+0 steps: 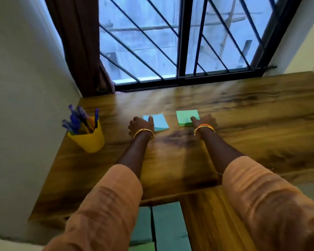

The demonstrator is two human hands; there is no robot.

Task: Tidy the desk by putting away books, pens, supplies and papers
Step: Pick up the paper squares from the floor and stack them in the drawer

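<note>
Two sticky-note pads lie side by side on the wooden desk [252, 127]. My left hand [140, 124] holds the left edge of the light blue pad [160, 122], thumb on top and fingers curled beside it. My right hand [206, 121] holds the near right corner of the green pad [185, 116], thumb lying on its top. Both arms reach forward across the desk in orange sleeves, with bangles at the wrists. A yellow cup [89, 140] with several blue pens [76, 118] stands at the desk's left side.
A barred window [181, 42] runs along the desk's far edge, with a brown curtain [78, 42] at its left. A wall [22, 87] borders the desk on the left. Teal and green blocks [165, 225] show below the desk's near edge.
</note>
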